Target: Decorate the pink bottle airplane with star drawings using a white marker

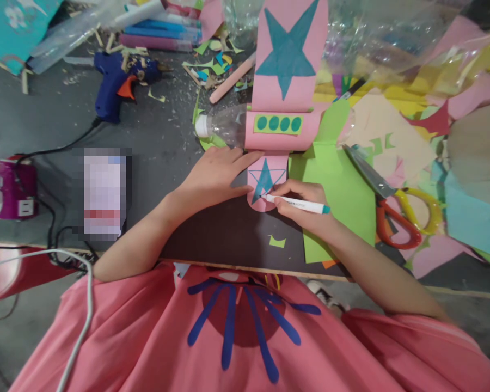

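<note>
Head view: a marker is set tip-down on the half-coloured star of a pink tab.

The bottle beyond the hands is mostly hidden under a pink wrap, and the large star sheet is cut off at the top. The tab is pressed flat by the spread left hand, and the marker is pinched by the right hand. Scissors lie well to the right. Bare dark tabletop is left between the hands and the near edge.

Bright, even room light, faint shadow under the right hand and pen, glare on clear plastic wrap, wide-angle bending at edges, pixelated patch at left.
</note>
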A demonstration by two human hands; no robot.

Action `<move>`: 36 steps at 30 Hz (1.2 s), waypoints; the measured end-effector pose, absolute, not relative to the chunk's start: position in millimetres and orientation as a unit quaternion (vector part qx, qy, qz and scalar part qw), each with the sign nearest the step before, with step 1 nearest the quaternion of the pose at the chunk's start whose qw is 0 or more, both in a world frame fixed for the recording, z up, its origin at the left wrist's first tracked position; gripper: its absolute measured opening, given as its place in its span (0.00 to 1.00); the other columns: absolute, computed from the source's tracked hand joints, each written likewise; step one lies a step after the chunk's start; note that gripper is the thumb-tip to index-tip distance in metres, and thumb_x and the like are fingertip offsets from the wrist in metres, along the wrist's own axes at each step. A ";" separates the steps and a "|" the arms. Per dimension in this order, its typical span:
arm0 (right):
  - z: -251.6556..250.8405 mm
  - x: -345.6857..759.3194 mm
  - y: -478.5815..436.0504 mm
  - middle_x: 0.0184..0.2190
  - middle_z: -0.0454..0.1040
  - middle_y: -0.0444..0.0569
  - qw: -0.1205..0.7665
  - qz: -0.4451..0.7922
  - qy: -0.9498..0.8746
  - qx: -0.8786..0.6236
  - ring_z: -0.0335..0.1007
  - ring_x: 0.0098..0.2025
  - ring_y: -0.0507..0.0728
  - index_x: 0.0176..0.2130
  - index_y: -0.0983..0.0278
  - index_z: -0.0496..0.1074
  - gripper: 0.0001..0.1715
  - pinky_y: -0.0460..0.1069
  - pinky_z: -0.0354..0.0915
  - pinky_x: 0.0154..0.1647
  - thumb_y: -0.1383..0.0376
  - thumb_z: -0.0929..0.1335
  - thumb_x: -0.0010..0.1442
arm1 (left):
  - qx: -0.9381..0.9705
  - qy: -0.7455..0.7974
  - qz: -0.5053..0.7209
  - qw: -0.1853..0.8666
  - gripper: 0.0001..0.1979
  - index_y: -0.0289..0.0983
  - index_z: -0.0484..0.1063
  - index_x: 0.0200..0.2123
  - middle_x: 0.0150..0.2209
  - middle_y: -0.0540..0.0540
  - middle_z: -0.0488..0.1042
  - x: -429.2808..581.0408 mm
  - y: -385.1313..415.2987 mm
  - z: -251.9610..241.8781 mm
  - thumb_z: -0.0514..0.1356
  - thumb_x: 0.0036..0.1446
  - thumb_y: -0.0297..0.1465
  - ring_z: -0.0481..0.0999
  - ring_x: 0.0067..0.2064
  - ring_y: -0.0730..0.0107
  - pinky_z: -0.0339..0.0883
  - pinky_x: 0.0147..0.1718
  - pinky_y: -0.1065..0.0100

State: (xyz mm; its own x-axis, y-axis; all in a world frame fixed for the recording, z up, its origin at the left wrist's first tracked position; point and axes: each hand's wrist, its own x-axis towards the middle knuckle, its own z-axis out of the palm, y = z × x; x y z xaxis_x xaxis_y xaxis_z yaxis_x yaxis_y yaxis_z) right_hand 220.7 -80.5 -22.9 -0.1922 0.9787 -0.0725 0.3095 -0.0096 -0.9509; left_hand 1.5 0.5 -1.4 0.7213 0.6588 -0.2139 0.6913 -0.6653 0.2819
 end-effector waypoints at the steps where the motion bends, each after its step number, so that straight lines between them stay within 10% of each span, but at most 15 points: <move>1: -22.2 220.5 -80.3 0.21 0.77 0.42 0.348 0.475 -0.609 -0.532 0.68 0.22 0.51 0.27 0.60 0.75 0.10 0.46 0.63 0.25 0.58 0.74 0.56 | 0.912 0.370 -0.046 0.173 0.32 0.39 0.62 0.69 0.53 0.38 0.76 1.3 0.4 -1.8 0.62 0.65 0.40 0.75 0.53 0.48 0.64 0.48 0.57; 36: -23.2 228.8 -87.5 0.28 0.82 0.45 0.370 0.434 -0.594 -0.567 0.75 0.26 0.52 0.33 0.58 0.79 0.03 0.45 0.69 0.25 0.62 0.75 0.59 | 0.930 0.335 0.028 0.145 0.27 0.37 0.63 0.68 0.48 0.38 0.77 -5.4 -4.8 -11.2 0.58 0.69 0.37 0.77 0.50 0.50 0.65 0.46 0.58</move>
